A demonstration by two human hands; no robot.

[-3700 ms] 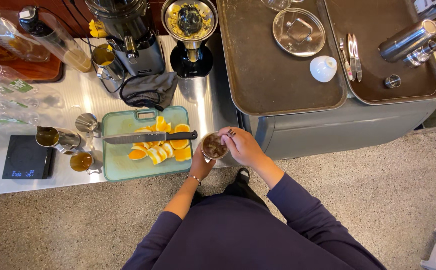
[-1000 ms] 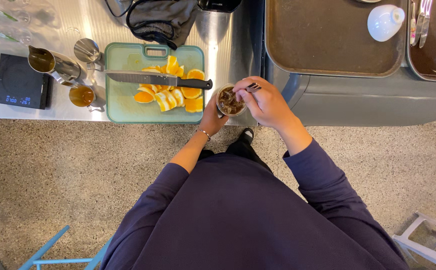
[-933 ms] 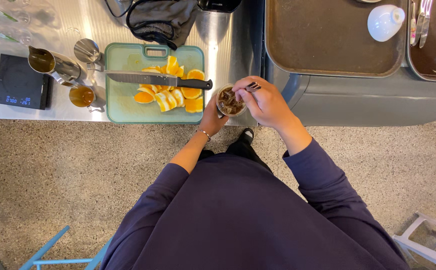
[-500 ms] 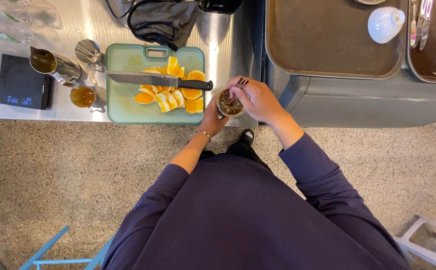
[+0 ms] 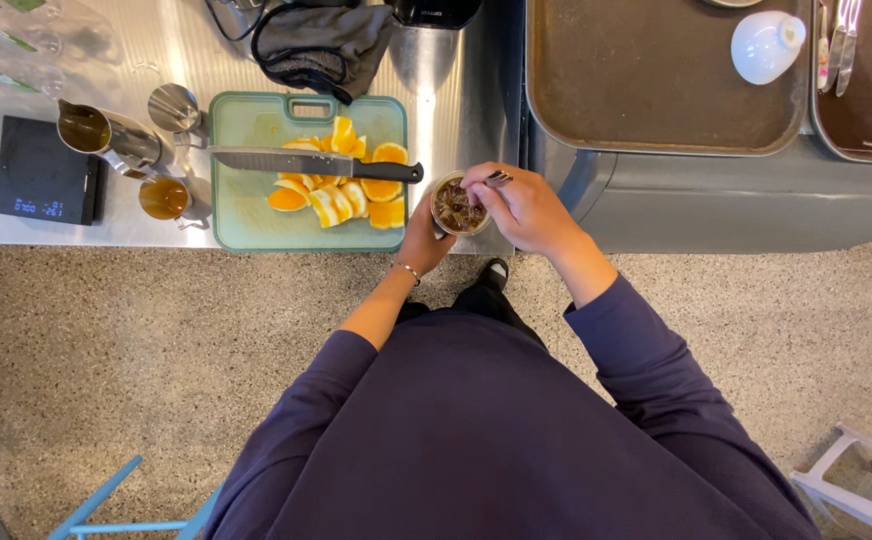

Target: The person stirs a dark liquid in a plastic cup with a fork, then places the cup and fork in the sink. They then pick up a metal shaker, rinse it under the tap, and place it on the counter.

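Head view, looking straight down: the left hand [image 5: 424, 232] is wrapped around a glass of dark iced drink [image 5: 455, 204], its fingers closed on the side of the glass, holding it at the near edge of the steel desk [image 5: 461, 90]. The right hand [image 5: 522, 205] sits just over the rim, fingers pinched shut on a thin metal stirrer [image 5: 497, 179] whose end pokes out above the knuckles; how far it goes into the drink I cannot tell. Just left of the glass lies a green cutting board [image 5: 246, 205] with orange wedges [image 5: 341, 185] piled in the middle, and a long knife [image 5: 311, 164] laid across them, its black handle pointing at the glass. Further left, a small metal jug [image 5: 106, 135], a steel measuring cup [image 5: 174, 106] and a little cup of amber liquid [image 5: 164, 197] cluster together, with a black scale [image 5: 44, 170] beside them showing lit digits. A dark cloth [image 5: 326, 45] is bunched behind the board. To the right, well apart from the hands, a brown tray [image 5: 656, 80] carries a white cup [image 5: 764, 45] at its far corner. A bracelet [image 5: 408, 270] shows on the left wrist; dark blue sleeves fill the foreground.
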